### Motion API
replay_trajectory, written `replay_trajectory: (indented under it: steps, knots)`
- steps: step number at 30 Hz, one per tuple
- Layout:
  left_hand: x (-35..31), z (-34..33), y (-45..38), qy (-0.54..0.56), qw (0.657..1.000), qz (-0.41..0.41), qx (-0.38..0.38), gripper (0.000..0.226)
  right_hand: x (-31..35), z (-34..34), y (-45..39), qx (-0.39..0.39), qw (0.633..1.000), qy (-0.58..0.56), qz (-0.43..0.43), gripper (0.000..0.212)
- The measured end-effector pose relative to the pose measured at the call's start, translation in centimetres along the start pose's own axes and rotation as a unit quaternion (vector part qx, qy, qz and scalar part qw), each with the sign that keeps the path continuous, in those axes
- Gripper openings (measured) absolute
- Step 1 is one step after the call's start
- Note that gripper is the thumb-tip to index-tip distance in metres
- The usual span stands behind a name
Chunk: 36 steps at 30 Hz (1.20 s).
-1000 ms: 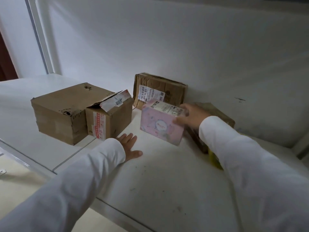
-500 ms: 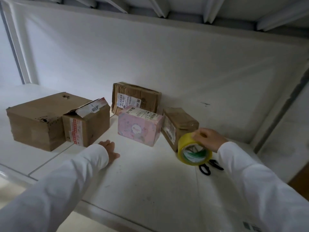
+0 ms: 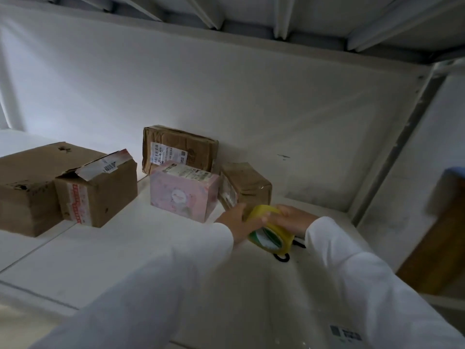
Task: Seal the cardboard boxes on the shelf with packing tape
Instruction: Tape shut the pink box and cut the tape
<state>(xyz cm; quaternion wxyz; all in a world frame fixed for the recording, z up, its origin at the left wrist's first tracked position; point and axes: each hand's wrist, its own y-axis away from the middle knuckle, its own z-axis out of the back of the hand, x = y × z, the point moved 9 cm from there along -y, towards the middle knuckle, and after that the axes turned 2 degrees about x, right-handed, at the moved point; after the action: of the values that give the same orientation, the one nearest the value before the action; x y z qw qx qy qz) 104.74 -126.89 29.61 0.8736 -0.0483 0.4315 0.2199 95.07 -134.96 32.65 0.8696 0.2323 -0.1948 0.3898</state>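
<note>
Noting that our left hand (image 3: pixel 237 224) has left the shelf (image 3: pixel 105 253) to join our right hand (image 3: pixel 293 219), we find both curled around the yellow tape roll (image 3: pixel 270 229), lifted near the small right-hand box (image 3: pixel 247 187), so taping looks imminent.

head view, close, facing shelf (image 3: pixel 141 250) (slightly upward)

Dim, bluish light is cast from the left; the right is shadowed. Straight lines are bent near the edges, and a brown object (image 3: pixel 437 238) at right is blurred.
</note>
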Motion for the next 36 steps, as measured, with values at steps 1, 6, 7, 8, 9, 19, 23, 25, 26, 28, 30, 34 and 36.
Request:
replay_trajectory:
  steps: [1,6,7,8,9,19,23,25,26,28,30,34,36]
  knots:
    - [-0.3,-0.3,-0.3,0.006,1.0,0.0,0.003,0.083,0.1,0.0,0.0,0.003,1.0,0.006,0.003,0.05]
    - [-0.8,-0.2,-1.2,-0.029,0.999,0.015,-0.002,0.072,0.2,0.2,0.2,0.005,1.0,-0.018,0.007,0.046]
    - [-1.1,0.1,-1.2,-0.038,0.999,0.012,-0.003,0.066,0.3,0.2,0.3,0.007,1.0,-0.02,0.009,0.045]
    - [-1.5,0.4,-1.1,-0.051,0.999,0.009,-0.008,0.059,0.4,0.2,0.4,0.009,1.0,-0.018,0.012,0.044]
    - [-1.8,0.7,-1.0,-0.06,0.998,0.007,-0.015,0.052,0.6,0.2,0.4,0.011,1.0,-0.015,0.012,0.044]
    - [-1.6,1.1,-1.1,0.045,0.999,-0.008,-0.027,0.044,-0.4,0.3,-0.1,0.004,0.999,-0.045,0.006,0.049]
    - [0.1,-1.0,-1.0,0.077,0.994,0.047,0.061,0.064,-0.9,0.0,-0.1,0.001,0.998,-0.062,0.005,0.051]
    - [1.4,-2.3,-0.7,0.107,0.986,0.095,0.091,0.072,-1.0,-0.2,0.2,-0.004,0.997,-0.076,0.011,0.045]
    - [1.9,-2.6,-0.7,0.121,0.983,0.107,0.09,0.074,-0.9,-0.2,0.4,-0.014,0.996,-0.09,0.017,0.038]
    - [2.4,-2.8,-0.8,0.133,0.984,0.1,0.069,0.074,-0.8,-0.2,0.7,-0.059,0.989,-0.134,0.032,0.022]
    - [2.4,-2.5,-0.8,0.124,0.988,0.082,0.045,0.072,-1.0,0.1,1.0,-0.127,0.972,-0.193,0.034,0.021]
    - [2.4,-0.4,-0.9,0.173,0.984,0.038,-0.01,0.067,-1.1,0.7,1.0,-0.228,0.914,-0.335,0.024,0.031]
    - [2.8,1.8,-1.0,0.206,0.976,0.01,-0.074,0.059,-0.8,0.6,0.4,-0.256,0.874,-0.412,0.021,0.03]
